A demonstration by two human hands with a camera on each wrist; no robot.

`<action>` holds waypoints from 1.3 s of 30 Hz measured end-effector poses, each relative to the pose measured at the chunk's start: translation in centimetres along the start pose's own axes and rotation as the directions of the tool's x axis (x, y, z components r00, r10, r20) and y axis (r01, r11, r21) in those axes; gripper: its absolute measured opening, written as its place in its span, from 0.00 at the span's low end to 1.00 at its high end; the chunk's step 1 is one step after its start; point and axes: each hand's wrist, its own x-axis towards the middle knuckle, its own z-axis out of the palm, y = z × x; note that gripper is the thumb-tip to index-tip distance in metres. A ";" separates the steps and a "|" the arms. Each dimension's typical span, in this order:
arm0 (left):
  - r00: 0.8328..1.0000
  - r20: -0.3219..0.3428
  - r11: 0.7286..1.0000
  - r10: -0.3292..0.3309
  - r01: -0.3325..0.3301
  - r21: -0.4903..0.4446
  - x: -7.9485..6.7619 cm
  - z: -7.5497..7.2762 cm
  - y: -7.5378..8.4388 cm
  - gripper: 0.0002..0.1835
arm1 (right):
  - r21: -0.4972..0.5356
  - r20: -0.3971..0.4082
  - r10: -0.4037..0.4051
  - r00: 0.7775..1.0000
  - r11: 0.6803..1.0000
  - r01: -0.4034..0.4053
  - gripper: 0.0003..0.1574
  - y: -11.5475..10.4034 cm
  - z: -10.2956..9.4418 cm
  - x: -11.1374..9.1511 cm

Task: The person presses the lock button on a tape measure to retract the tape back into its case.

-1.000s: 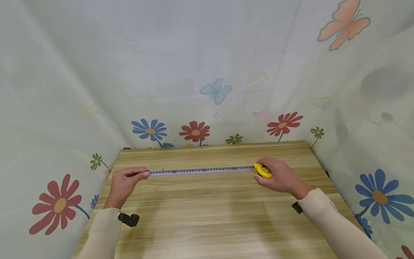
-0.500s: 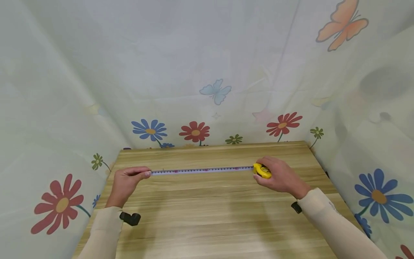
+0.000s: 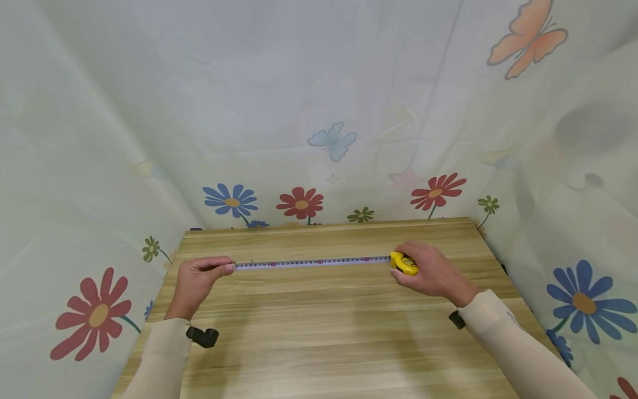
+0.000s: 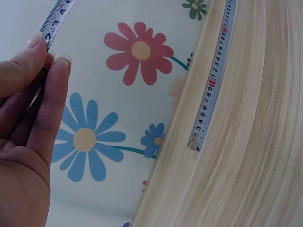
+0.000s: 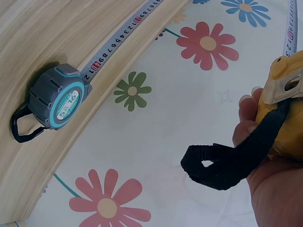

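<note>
My left hand [image 3: 195, 281] pinches the free end of a pulled-out tape measure blade [image 3: 304, 263] between thumb and fingers. At the other end, my right hand [image 3: 433, 271] grips its yellow case [image 3: 405, 264]. The blade stretches straight between both hands. A black wrist strap [image 5: 227, 165] hangs from this case in the right wrist view. A second tape measure, grey and teal [image 5: 57, 97], lies on the wooden surface, its own blade [image 4: 214, 80] extended along the board. In the head view, the held tape and right hand mostly hide it.
The wooden tabletop [image 3: 309, 332] extends below and in front of both hands. A pale curtain [image 3: 279, 88] printed with flowers and butterflies surrounds its back and sides. Black wrist devices [image 3: 203, 336] sit at both cuffs.
The left hand has moved slightly to the right, carrying the blade end with it. The blade's printed marks have shifted toward the yellow case, and the visible span is slightly shorter. The right hand stays nearly still.
</note>
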 end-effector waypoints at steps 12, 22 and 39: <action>1.000 -0.005 1.000 0.006 -0.006 0.012 0.0 0.1 0.2 0.20 | -0.005 0.016 0.012 1.000 1.000 -0.012 0.20 0.0 0.1 0.1; 1.000 0.002 1.000 0.021 -0.021 0.007 0.0 0.2 0.1 0.22 | -0.011 0.022 0.020 1.000 1.000 -0.019 0.20 -0.2 0.0 0.2; 1.000 0.004 1.000 0.019 -0.019 0.005 0.1 0.6 0.2 0.19 | -0.008 0.017 0.012 1.000 1.000 -0.012 0.20 -0.4 0.0 0.5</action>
